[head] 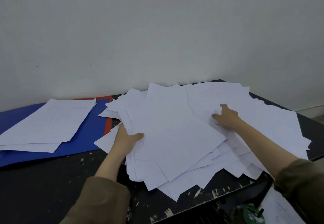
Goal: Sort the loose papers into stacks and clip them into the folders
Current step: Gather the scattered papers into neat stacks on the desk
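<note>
Paper dominates the dark table (52, 180): a big loose heap (184, 136) sprawls over its middle and right, mostly unsorted by the look of it. To the left a smaller stack (47, 123) lies on a blue folder (84, 136), with a red folder (107, 122) edging out beneath; nothing appears clipped yet. The left hand (125, 139) grips the heap's left edge, thumb on top. The right hand (226, 116), well apart, presses spread fingers onto the upper sheets.

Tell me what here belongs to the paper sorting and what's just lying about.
Job: loose paper pile, gripped by left hand; right hand on it; sorted stack; blue folder; red folder.
Lying about: green-and-white object, bottom right, too blurred to identify.
</note>
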